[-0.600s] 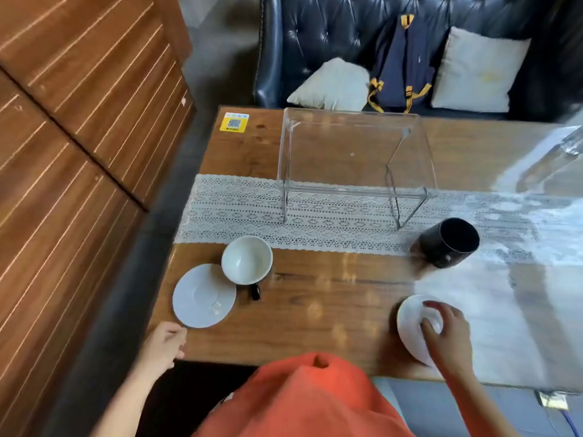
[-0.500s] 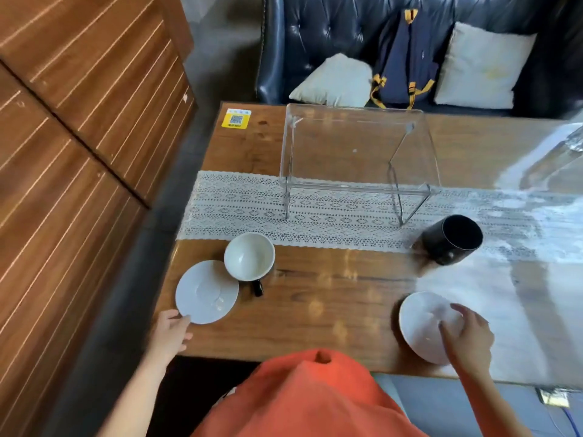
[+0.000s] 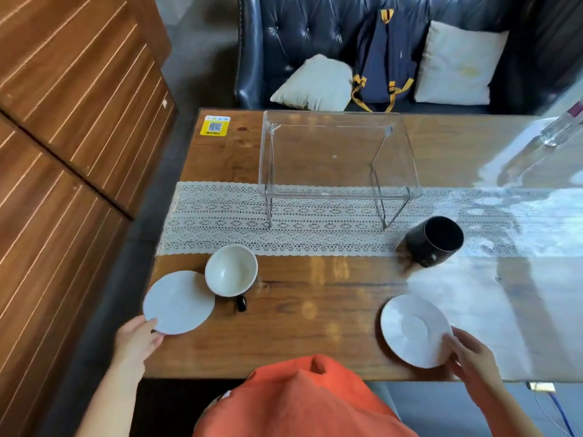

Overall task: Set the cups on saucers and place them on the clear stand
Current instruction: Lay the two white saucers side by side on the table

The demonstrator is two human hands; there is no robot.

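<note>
A white cup [image 3: 231, 270] with a black handle stands on the wooden table, touching the left white saucer [image 3: 178, 302]. My left hand [image 3: 136, 340] touches that saucer's near edge with its fingertips. A black cup [image 3: 434, 240] stands on the lace runner at the right. The right white saucer [image 3: 415, 329] lies near the table's front edge, and my right hand [image 3: 471, 357] grips its right rim. The clear stand [image 3: 337, 159] sits at the table's middle back with nothing on top.
A lace runner [image 3: 220, 216] crosses the table. A yellow QR sticker [image 3: 215, 125] marks the far left corner. A clear bottle [image 3: 561, 129] lies at the far right. Behind the table a dark sofa [image 3: 284, 33] holds cushions and a blue backpack [image 3: 386, 58]. A wooden wall [image 3: 63, 121] runs along the left.
My left hand has reached forward onto the left saucer's near edge. My right hand has slid from the top of the right saucer to its right rim.
</note>
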